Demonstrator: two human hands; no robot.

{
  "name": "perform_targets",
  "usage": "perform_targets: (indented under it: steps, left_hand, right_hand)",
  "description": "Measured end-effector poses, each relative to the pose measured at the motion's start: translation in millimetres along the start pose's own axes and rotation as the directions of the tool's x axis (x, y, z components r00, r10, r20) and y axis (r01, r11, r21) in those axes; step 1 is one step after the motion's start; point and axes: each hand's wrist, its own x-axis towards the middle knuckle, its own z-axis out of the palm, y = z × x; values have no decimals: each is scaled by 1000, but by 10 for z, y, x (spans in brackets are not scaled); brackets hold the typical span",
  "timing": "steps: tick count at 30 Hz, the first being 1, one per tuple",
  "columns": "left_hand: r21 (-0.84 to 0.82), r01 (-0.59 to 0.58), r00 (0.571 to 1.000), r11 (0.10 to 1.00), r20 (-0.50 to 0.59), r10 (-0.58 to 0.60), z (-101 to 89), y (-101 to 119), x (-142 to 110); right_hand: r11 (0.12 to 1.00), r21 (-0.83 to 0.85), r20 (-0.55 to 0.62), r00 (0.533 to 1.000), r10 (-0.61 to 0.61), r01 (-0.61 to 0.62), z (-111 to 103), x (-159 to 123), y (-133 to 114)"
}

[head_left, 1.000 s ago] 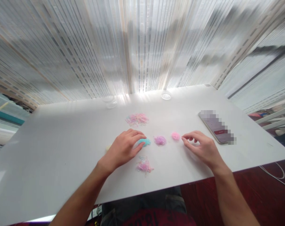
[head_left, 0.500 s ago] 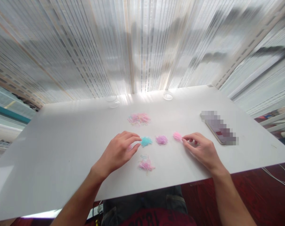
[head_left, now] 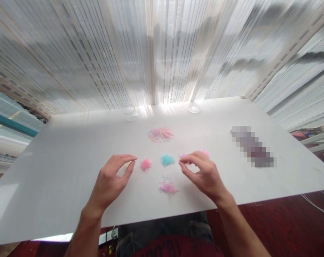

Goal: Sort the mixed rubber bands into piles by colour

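Small piles of tiny elastic bands lie on the white table (head_left: 57, 171). A pink pile (head_left: 145, 164) and a blue pile (head_left: 167, 160) sit between my hands. My left hand (head_left: 110, 178) hovers left of the pink pile, thumb and forefinger curved apart and holding nothing. A pale yellowish bit (head_left: 127, 164) shows in that gap. My right hand (head_left: 204, 175) has its fingertips pinched together over a purple pile (head_left: 183, 156), which it partly hides. Another pink pile (head_left: 205, 153) peeks out behind its knuckles. A small mixed pile (head_left: 168, 186) lies nearer me and a larger mixed pile (head_left: 160, 134) lies farther off.
A phone (head_left: 253, 146) lies on the table to the right. Two clear cups (head_left: 130, 113) (head_left: 194, 107) stand at the far edge by striped curtains. The table's near edge runs just above my lap, and a cable (head_left: 322, 203) lies on the floor at the right.
My left hand pulled back to the left off the blue pile and opened, and a pink pile now shows beside it. My right hand moved left from the far pink pile to the purple one.
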Motion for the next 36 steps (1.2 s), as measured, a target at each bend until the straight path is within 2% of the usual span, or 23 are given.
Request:
perform_targets:
  steps: [3, 7, 12, 19, 22, 25, 27, 30, 32, 36]
  left_hand:
    - [6, 49, 998, 999, -48, -49, 58, -9, -208]
    - [40, 92, 987, 995, -135, -86, 143, 31, -396]
    - [73, 122, 963, 990, -251, -101, 162, 6, -473]
    - [52, 145, 961, 988, -247, -128, 183, -36, -510]
    - [61, 145, 957, 988, -261, -125, 179, -36, -518]
    - [74, 149, 956, 986, -266, -125, 166, -32, -517]
    - [83, 141, 957, 986, -267, -114, 162, -30, -511]
    - [101, 118, 960, 988, -264, -87, 165, -31, -498]
    - [126, 102, 964, 987, -258, -67, 171, -36, -491]
    - [186, 105, 965, 977, -257, -55, 177, -49, -491]
  right_hand:
    - [997, 61, 47, 997, -59, 56, 386, 111, -228]
    - [998, -32, 127, 991, -43, 48, 715, 215, -338]
    - [992, -113, 161, 986, -41, 60, 800, 262, -317]
    - [990, -130, 173, 985, -26, 49, 823, 260, -340]
    - [994, -97, 98, 995, -34, 44, 671, 240, -338]
    - [995, -91, -49, 998, 35, -40, 324, 137, -212]
    - [977, -149, -160, 979, 127, -151, 47, 11, -44]
    - [921, -227, -294, 924, 245, -316, -290, -205, 246]
    - [893, -230, -316, 898, 307, -386, -407, -314, 396]
    - [899, -205, -266, 906, 329, -387, -424, -374, 524]
